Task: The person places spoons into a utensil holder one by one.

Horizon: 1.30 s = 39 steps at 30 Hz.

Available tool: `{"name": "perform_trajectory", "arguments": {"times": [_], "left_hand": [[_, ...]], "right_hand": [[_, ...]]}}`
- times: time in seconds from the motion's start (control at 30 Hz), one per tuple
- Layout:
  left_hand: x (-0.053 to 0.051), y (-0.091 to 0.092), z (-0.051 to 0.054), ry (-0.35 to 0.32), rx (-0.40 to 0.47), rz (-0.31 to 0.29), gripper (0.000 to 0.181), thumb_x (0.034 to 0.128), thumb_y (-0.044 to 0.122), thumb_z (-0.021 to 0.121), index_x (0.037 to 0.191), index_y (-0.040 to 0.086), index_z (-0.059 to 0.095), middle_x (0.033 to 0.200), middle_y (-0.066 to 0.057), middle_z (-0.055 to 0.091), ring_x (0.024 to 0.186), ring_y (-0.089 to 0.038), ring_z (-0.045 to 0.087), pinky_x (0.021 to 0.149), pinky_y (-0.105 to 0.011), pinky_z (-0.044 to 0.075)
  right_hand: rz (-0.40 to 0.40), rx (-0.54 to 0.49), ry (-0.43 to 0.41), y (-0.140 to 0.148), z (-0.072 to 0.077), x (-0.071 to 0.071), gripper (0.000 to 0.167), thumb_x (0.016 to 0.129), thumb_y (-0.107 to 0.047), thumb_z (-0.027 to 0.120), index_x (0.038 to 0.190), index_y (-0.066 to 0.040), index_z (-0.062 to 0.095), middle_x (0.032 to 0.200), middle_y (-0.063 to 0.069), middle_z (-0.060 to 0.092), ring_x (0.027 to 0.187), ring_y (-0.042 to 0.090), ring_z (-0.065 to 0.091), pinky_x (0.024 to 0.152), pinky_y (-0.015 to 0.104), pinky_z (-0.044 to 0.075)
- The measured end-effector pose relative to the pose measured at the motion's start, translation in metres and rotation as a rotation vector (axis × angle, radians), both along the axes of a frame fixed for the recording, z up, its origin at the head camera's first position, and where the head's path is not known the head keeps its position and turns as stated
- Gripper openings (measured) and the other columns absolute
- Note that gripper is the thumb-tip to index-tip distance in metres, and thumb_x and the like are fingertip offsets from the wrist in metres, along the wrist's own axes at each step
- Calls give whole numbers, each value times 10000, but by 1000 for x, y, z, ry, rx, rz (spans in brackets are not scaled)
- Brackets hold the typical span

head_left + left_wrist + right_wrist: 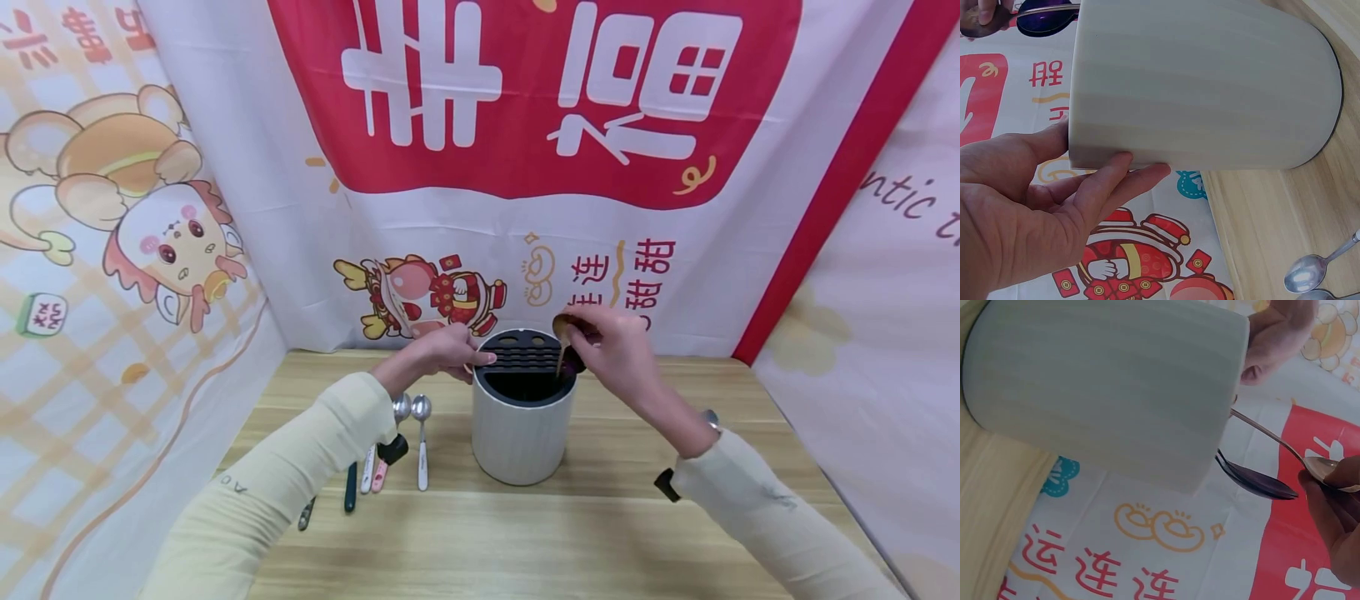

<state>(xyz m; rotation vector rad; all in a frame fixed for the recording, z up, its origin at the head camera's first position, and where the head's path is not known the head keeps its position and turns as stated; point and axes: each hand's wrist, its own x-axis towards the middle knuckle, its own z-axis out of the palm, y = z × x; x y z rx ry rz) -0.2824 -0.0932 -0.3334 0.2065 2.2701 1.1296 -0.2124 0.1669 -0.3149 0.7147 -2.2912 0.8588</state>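
Note:
A ribbed off-white utensil holder [520, 442] with a black slotted top stands upright on the table. My left hand [446, 348] grips its rim from the left, thumb on top and fingers against the outer wall [1147, 150]. At the right side of the opening, my right hand [618, 350] pinches a gold-brown spoon [1317, 465] by its bowl, with the handle end pointing down into the holder. A dark purple spoon [1257, 482] leans in the holder just beside it, bowl outward. The inside of the holder is dark, so the handle ends are hidden.
Left of the holder, a white-handled spoon [422, 442] lies near more cutlery, including a pink handle [379, 477], a dark teal handle [350, 487] and a patterned handle [306, 514]. My left sleeve partly covers them. A printed cloth [420, 217] hangs directly behind.

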Motion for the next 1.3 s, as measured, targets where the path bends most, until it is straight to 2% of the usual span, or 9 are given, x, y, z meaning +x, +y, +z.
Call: {"name": "perform_trajectory", "arguments": {"times": [0.3, 0.5, 0.63, 0.8, 0.9, 1.0, 1.2, 1.23, 1.3], "left_hand": [[2, 1, 0, 6, -2, -3, 268, 980, 230, 642, 959, -9, 760, 729, -25, 682, 716, -162, 635, 849, -349, 609], [2, 2, -1, 11, -9, -8, 272, 981, 233, 641, 951, -10, 760, 722, -23, 676, 711, -162, 629, 739, -275, 613], [1, 2, -2, 16, -16, -6, 272, 979, 238, 644, 939, -4, 761, 726, -26, 677, 704, -164, 623, 706, -258, 606], [1, 2, -2, 19, -26, -11, 275, 980, 246, 641, 950, 0, 761, 744, -29, 678, 727, -170, 628, 774, -297, 615], [1, 2, -2, 19, -28, -16, 275, 980, 250, 641, 958, 4, 762, 754, -32, 681, 739, -177, 631, 816, -324, 614], [1, 2, -1, 17, -28, -16, 272, 979, 249, 643, 955, 7, 763, 756, -34, 682, 742, -180, 631, 799, -314, 615], [0, 1, -1, 23, -25, -13, 274, 982, 241, 640, 955, -4, 759, 757, -33, 675, 744, -165, 638, 780, -302, 618], [0, 1, -1, 25, -24, -14, 274, 981, 241, 641, 954, -5, 759, 758, -34, 675, 745, -163, 640, 785, -306, 619], [1, 0, 0, 25, -24, -17, 276, 982, 241, 639, 954, -6, 758, 767, -35, 679, 752, -161, 644, 795, -314, 619]], "right_hand": [[-41, 94, 61, -2, -21, 2, 190, 846, -46, 767, 1031, -85, 753, 952, 72, 743, 920, 217, 630, 755, 401, 585], [0, 103, 99, -1, -32, -1, 198, 802, -15, 799, 986, -73, 756, 915, 55, 741, 923, 217, 580, 757, 407, 551], [42, 104, 113, 2, -33, -3, 219, 782, 4, 817, 976, -72, 749, 975, 62, 729, 945, 222, 580, 780, 402, 546], [74, 59, 155, 12, -28, -7, 223, 785, 20, 809, 982, -62, 744, 997, 78, 728, 918, 221, 609, 728, 332, 532], [56, 22, 173, 22, -22, -9, 191, 813, 26, 776, 990, -38, 741, 968, 100, 734, 885, 239, 637, 722, 318, 506], [14, -10, 140, 36, -17, -9, 182, 840, 39, 733, 1011, -21, 736, 962, 121, 732, 899, 255, 648, 757, 301, 498], [-75, -26, 69, 64, -13, -8, 217, 872, 50, 687, 1073, -24, 726, 1016, 143, 726, 925, 266, 661, 779, 72, 427], [-91, -17, 66, 69, -13, -8, 220, 876, 45, 684, 1081, -26, 724, 1019, 144, 729, 923, 265, 666, 774, 60, 424], [-120, -1, 58, 78, -14, -9, 231, 875, 45, 678, 1093, -22, 719, 1021, 150, 731, 919, 274, 668, 776, 142, 491]]}}
